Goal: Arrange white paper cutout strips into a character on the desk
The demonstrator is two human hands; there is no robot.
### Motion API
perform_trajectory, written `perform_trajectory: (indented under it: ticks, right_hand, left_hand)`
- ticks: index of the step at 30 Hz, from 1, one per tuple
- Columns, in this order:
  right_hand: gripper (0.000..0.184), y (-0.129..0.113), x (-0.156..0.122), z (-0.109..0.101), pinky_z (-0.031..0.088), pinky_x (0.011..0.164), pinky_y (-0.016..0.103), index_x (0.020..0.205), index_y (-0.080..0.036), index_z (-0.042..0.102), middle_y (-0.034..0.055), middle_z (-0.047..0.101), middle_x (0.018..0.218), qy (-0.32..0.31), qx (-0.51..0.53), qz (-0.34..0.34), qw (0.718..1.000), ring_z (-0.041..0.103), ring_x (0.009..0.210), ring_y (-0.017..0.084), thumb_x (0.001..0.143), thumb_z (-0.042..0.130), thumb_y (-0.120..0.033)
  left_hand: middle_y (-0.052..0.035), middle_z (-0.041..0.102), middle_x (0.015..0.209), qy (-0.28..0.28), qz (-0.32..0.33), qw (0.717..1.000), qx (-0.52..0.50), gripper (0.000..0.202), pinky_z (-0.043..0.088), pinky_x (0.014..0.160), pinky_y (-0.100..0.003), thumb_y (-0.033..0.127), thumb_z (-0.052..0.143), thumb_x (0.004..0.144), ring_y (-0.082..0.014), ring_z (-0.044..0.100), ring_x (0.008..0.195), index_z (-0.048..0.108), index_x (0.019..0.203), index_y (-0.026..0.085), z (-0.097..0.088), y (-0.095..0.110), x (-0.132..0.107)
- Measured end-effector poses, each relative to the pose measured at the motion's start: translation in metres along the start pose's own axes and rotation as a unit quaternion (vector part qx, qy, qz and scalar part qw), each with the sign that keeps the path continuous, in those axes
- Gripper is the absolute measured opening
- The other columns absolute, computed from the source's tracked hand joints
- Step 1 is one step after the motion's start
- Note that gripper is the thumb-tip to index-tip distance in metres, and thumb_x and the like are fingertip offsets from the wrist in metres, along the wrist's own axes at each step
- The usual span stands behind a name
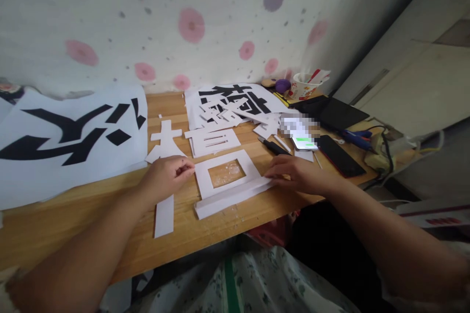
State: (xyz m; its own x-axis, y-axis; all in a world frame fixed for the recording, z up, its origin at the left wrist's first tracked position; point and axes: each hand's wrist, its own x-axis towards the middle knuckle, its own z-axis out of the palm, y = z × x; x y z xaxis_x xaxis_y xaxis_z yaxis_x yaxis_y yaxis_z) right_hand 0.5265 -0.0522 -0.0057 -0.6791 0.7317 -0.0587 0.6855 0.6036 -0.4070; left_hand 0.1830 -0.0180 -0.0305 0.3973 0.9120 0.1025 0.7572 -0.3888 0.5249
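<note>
On the desk in front of me lies a white foam-board frame piece with a rectangular opening. A long white foam-board strip runs along its near edge. My left hand is closed in a pinch at the frame piece's left edge; what its fingertips hold, if anything, is hidden. My right hand has its fingers closed on the strip's right end, near the frame's right corner. A cross-shaped white cutout lies beyond my left hand, and a flat white piece lies partly under that wrist.
Beyond the frame lie a slotted white piece and a pile of cutouts on a printed sheet. A utility knife, a lit phone and a dark phone-like slab are at right. Another printed sheet covers the left.
</note>
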Motion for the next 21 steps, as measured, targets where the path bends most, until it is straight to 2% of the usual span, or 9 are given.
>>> perform_trajectory:
  ticks: [6, 10, 13, 17, 21]
  right_hand:
    - [0.025, 0.000, 0.001, -0.002, 0.046, 0.073, 0.028, 0.092, -0.018, 0.065, 0.0072, 0.064, 0.090, 0.049, 0.009, 0.036, 0.998, 0.058, 0.082, 0.016, 0.092, 0.040, -0.024]
    - [0.024, -0.004, 0.009, -0.004, 0.045, 0.067, 0.026, 0.085, -0.018, 0.064, 0.0051, 0.064, 0.083, 0.079, 0.072, 0.098, 0.989, 0.058, 0.075, 0.015, 0.090, 0.043, -0.029]
    - [0.024, -0.008, 0.018, -0.001, 0.045, 0.065, 0.025, 0.082, -0.018, 0.063, 0.0036, 0.064, 0.079, 0.082, 0.133, 0.131, 0.979, 0.058, 0.072, 0.015, 0.088, 0.046, -0.033]
    - [0.026, -0.006, 0.030, 0.008, 0.047, 0.063, 0.027, 0.087, -0.018, 0.063, 0.0028, 0.065, 0.076, 0.093, 0.230, 0.159, 0.956, 0.060, 0.069, 0.016, 0.085, 0.049, -0.040]
    - [0.027, 0.005, 0.045, 0.006, 0.048, 0.067, 0.029, 0.094, -0.019, 0.066, 0.0049, 0.069, 0.086, 0.177, 0.188, 0.180, 0.949, 0.063, 0.077, 0.018, 0.082, 0.054, -0.040]
  left_hand:
    - [0.0007, 0.068, 0.076, 0.002, 0.009, 1.000, -0.016, 0.019, 0.044, 0.064, -0.028, 0.031, 0.049, 0.082, -0.0155, 0.060, 0.068, 0.064, 0.077, 0.021, 0.001, -0.001, 0.000]
    - [-0.0007, 0.069, 0.084, -0.016, -0.018, 0.987, -0.160, 0.025, 0.048, 0.069, -0.029, 0.040, 0.045, 0.086, -0.0170, 0.063, 0.078, 0.062, 0.092, 0.022, 0.000, 0.003, -0.002]
    - [-0.0004, 0.068, 0.078, -0.064, -0.045, 0.970, -0.232, 0.031, 0.047, 0.063, -0.028, 0.044, 0.047, 0.084, -0.0167, 0.062, 0.071, 0.059, 0.102, 0.022, -0.001, 0.008, -0.005]
    - [0.0018, 0.063, 0.068, -0.090, -0.085, 0.963, -0.239, 0.019, 0.043, 0.059, -0.026, 0.038, 0.053, 0.080, -0.0137, 0.057, 0.058, 0.061, 0.083, 0.020, -0.001, 0.013, -0.003]
    - [0.0021, 0.062, 0.069, -0.053, -0.120, 0.953, -0.274, 0.019, 0.041, 0.055, -0.025, 0.038, 0.051, 0.080, -0.0120, 0.052, 0.053, 0.057, 0.078, 0.020, -0.001, 0.007, 0.001]
